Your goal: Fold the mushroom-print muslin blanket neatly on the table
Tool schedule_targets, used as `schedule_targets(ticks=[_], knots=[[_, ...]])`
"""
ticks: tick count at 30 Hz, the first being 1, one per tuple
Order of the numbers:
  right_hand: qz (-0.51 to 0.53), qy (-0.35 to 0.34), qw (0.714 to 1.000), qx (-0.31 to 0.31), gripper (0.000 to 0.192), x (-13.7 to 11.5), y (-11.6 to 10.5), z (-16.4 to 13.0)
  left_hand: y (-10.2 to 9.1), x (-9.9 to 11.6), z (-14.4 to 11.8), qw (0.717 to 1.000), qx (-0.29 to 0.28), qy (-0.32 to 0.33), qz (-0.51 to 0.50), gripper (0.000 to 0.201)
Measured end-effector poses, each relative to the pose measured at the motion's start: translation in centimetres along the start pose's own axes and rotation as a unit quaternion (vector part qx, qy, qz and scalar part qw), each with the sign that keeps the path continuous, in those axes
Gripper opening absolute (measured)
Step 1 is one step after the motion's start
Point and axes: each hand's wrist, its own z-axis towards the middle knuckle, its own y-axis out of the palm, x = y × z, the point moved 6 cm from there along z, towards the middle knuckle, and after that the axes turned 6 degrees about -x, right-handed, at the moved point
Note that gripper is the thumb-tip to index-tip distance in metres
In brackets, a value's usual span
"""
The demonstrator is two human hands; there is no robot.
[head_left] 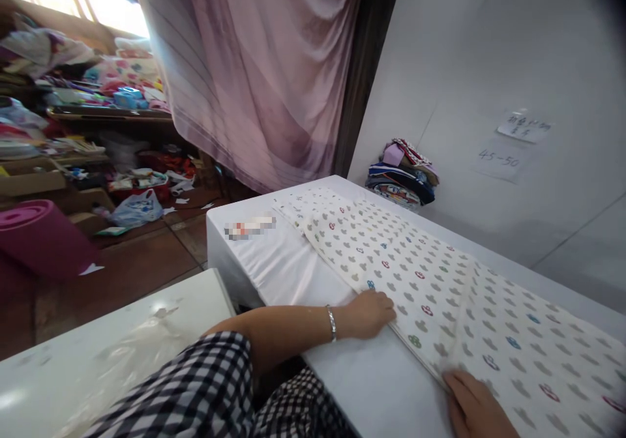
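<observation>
Our left hand [369,314] and right hand [476,405], both flat, ungripping, on cloth [440,294] | right at 5 o'clock | risk: uneven pressing wrinkles it

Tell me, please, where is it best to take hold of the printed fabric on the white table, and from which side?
Grip the printed fabric at its near long edge, coming from the person's side. That edge lies free on the white table, and the left hand and right hand already rest there. The far edge runs near the wall, probably harder to reach.
</observation>
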Motion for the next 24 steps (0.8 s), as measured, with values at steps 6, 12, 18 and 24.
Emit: schedule_targets(ticks=[6,12,18,24], knots=[[-0.023,-0.029,0.999,-0.017,0.032,-5.7,0.2,6.1,-1.5,-6.4,-3.2,0.992,-0.039,-0.119,0.004,0.011],[-0.005,-0.046,0.999,0.010,0.033,-9.3,1.3,9.5,-2.2,-11.1,-5.3,0.980,-0.042,-0.195,0.011,0.014],[0.068,-0.066,0.993,0.068,0.023,-9.5,1.6,9.1,-3.1,-14.0,-7.3,0.967,-0.035,-0.253,-0.005,0.015],[0.116,-0.093,0.986,0.072,0.022,-8.9,2.3,9.1,-3.9,-16.6,-8.8,0.941,-0.008,-0.336,-0.032,0.019]])
